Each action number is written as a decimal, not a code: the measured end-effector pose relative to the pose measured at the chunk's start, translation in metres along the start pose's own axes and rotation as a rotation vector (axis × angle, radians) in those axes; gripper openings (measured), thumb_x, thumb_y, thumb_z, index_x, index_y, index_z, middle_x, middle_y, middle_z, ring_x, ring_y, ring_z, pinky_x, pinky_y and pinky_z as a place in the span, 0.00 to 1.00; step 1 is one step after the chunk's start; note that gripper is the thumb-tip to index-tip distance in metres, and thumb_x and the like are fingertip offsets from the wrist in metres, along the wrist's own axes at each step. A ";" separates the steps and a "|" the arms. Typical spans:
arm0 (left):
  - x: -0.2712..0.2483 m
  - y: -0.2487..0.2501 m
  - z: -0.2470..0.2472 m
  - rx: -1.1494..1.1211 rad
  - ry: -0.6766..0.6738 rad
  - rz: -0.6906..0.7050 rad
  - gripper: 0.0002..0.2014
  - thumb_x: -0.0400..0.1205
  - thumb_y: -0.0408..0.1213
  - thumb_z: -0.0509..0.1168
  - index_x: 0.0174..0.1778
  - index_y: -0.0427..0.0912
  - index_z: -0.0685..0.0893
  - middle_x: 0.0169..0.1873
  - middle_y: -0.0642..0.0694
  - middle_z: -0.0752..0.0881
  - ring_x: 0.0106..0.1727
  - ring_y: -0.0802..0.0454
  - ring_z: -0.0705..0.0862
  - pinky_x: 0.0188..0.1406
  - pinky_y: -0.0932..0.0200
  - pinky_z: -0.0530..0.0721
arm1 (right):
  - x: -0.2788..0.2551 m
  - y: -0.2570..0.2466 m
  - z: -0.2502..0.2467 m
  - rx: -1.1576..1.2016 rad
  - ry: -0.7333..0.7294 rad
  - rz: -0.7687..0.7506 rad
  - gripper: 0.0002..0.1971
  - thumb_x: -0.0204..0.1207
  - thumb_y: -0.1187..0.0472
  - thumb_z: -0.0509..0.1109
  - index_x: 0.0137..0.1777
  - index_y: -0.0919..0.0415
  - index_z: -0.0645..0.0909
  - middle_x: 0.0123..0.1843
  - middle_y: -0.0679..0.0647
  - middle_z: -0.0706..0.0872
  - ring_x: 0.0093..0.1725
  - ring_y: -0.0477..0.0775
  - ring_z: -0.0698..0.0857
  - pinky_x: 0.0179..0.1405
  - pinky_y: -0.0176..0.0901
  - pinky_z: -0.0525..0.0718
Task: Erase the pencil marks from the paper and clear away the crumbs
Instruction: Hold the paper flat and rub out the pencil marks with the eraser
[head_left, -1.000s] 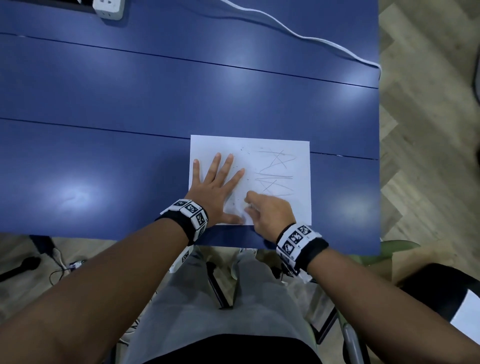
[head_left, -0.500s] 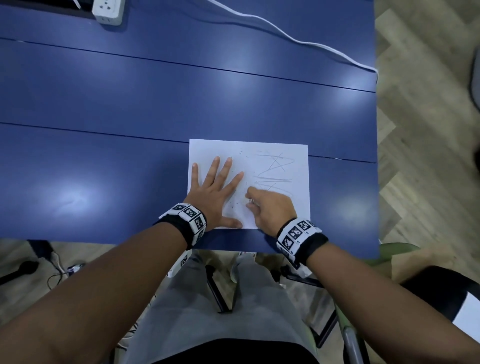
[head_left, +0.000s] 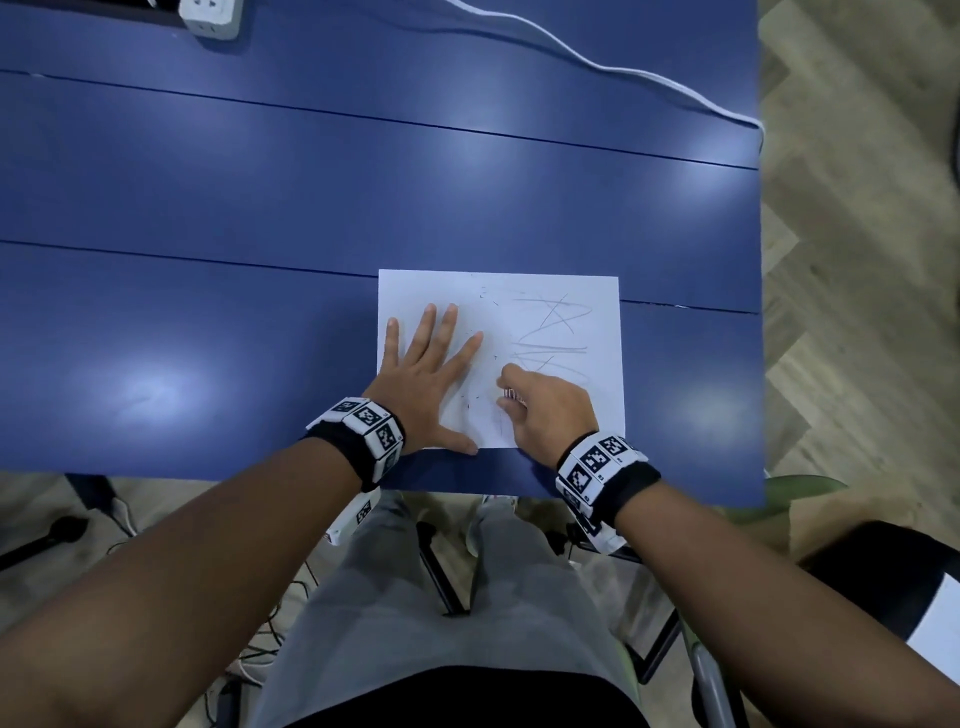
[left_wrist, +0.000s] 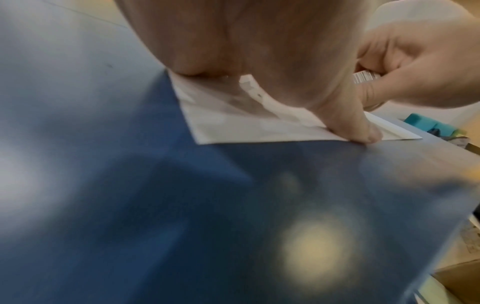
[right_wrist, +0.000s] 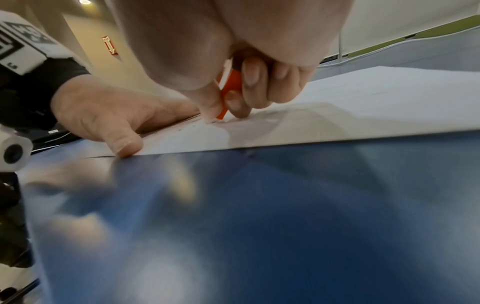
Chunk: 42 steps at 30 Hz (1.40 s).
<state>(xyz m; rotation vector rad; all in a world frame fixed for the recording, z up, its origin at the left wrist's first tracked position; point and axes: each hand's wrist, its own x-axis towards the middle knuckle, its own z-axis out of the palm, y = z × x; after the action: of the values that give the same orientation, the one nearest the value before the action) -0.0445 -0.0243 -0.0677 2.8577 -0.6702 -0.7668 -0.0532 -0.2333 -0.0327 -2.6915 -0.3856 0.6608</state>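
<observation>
A white sheet of paper (head_left: 550, 291) lies near the front edge of the blue table (head_left: 260, 208). Grey pencil scribbles (head_left: 553, 332) cover its right half. My left hand (head_left: 431, 384) lies flat with spread fingers on the sheet's left half, thumb (left_wrist: 355, 127) at the front edge. My right hand (head_left: 545, 410) pinches an eraser in an orange sleeve (right_wrist: 230, 92), whose white tip touches the paper. Small dark crumbs (head_left: 478, 395) lie on the sheet between the two hands.
A white power strip (head_left: 210, 15) sits at the table's far left edge, and a white cable (head_left: 623, 73) runs across the far right corner. Wooden floor (head_left: 857, 260) lies to the right. My knees and a chair are below the front edge.
The right hand with the eraser has shifted slightly away from me and then back along the lower scribbles. The left hand has stayed flat on the paper.
</observation>
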 end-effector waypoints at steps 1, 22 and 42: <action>-0.003 -0.004 0.000 -0.015 0.009 0.006 0.68 0.63 0.86 0.59 0.87 0.53 0.29 0.85 0.40 0.24 0.85 0.37 0.24 0.80 0.29 0.26 | 0.000 0.000 0.001 0.001 0.001 0.007 0.08 0.82 0.54 0.63 0.59 0.52 0.74 0.52 0.49 0.88 0.49 0.60 0.85 0.44 0.50 0.82; 0.013 0.026 -0.002 0.036 0.001 -0.078 0.61 0.66 0.88 0.45 0.86 0.56 0.27 0.83 0.39 0.21 0.84 0.32 0.23 0.76 0.16 0.34 | 0.001 0.004 -0.005 -0.077 -0.066 -0.077 0.08 0.83 0.53 0.61 0.60 0.50 0.74 0.53 0.48 0.88 0.49 0.58 0.85 0.41 0.48 0.81; 0.012 0.027 -0.004 0.006 -0.017 -0.084 0.62 0.66 0.88 0.48 0.85 0.57 0.26 0.82 0.41 0.19 0.82 0.34 0.20 0.76 0.18 0.28 | -0.008 0.013 -0.007 -0.057 -0.108 -0.102 0.09 0.81 0.53 0.63 0.59 0.51 0.75 0.53 0.49 0.88 0.50 0.60 0.85 0.45 0.50 0.82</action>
<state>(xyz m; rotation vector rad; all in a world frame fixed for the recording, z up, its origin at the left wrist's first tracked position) -0.0441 -0.0541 -0.0637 2.9037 -0.5589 -0.8024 -0.0548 -0.2494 -0.0286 -2.6757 -0.5735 0.7784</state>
